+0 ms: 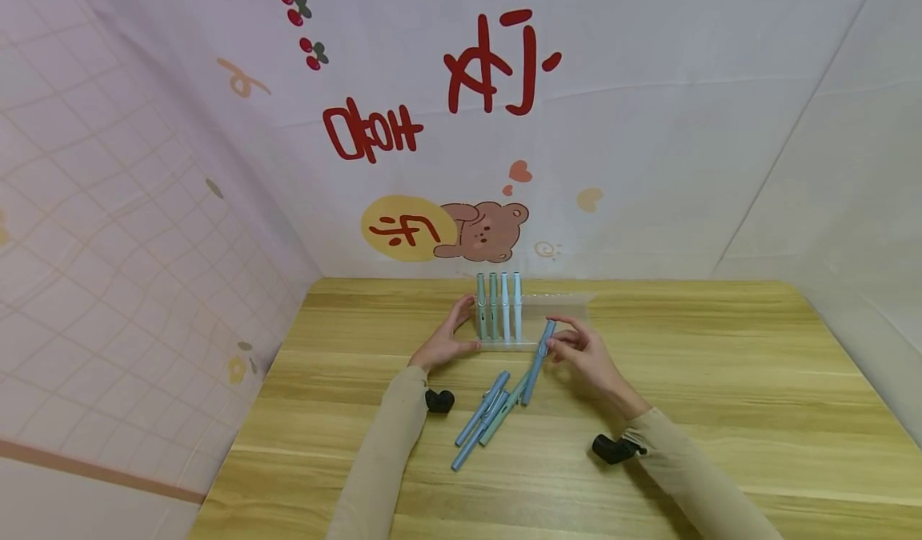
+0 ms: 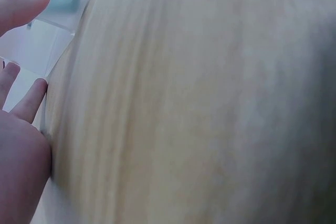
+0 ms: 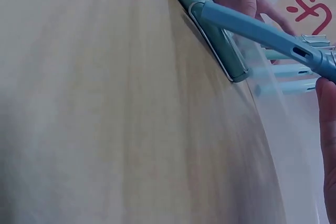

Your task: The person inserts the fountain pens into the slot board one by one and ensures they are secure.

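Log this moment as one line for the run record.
left hand: steadies clear rack | right hand: pinches blue pen | rack: four pens upright | table: loose pens

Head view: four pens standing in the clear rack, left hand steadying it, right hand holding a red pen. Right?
Not quite: the pen in the right hand is blue, as head and right wrist views show. Four pens do stand in the clear rack, with the left hand against it.

rack rear-ctr of table | 4 pens in rack's L end | loose pens in front
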{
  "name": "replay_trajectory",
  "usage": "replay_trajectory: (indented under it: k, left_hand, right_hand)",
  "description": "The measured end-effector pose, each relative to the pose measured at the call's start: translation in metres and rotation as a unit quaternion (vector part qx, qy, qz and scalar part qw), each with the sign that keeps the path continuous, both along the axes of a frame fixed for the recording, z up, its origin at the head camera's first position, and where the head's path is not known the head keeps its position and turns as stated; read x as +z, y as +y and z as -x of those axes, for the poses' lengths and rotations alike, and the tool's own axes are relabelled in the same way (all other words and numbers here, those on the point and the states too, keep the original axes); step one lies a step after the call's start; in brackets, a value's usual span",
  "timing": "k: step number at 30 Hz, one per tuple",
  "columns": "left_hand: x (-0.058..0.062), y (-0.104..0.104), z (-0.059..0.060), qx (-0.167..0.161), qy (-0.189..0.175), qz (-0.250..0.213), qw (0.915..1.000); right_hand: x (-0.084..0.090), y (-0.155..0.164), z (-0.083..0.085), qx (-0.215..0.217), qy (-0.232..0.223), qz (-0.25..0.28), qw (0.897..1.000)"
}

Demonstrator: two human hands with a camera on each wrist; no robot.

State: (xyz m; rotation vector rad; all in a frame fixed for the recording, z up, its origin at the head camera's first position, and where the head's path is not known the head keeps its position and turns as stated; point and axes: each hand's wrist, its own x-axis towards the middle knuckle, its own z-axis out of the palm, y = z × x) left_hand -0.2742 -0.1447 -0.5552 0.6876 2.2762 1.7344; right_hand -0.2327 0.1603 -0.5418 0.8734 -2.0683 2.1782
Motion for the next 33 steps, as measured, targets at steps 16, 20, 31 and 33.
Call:
replay_trajectory:
  k: [16,20,31,33]
  left_hand:
    - [-0.001,0.001,0.002,0.004,-0.023,-0.009,0.9997]
    - [0.000,0.001,0.001,0.011,-0.028,-0.006,0.9995]
    - [0.025,0.001,-0.008,-0.022,-0.044,-0.028,0.9984]
    - [0.031,0.001,-0.010,-0.028,-0.046,-0.023,0.9983]
  right_hand:
    - [0.037,-0.009,0.003,-0.084,-0.002,-0.028,0.996]
    - [0.047,-0.013,0.004,-0.103,-0.006,-0.042,0.994]
    - [0.067,-0.017,0.017,-0.118,-0.010,-0.104,0.987]
    - [0.071,-0.018,0.020,-0.120,-0.007,-0.113,0.986]
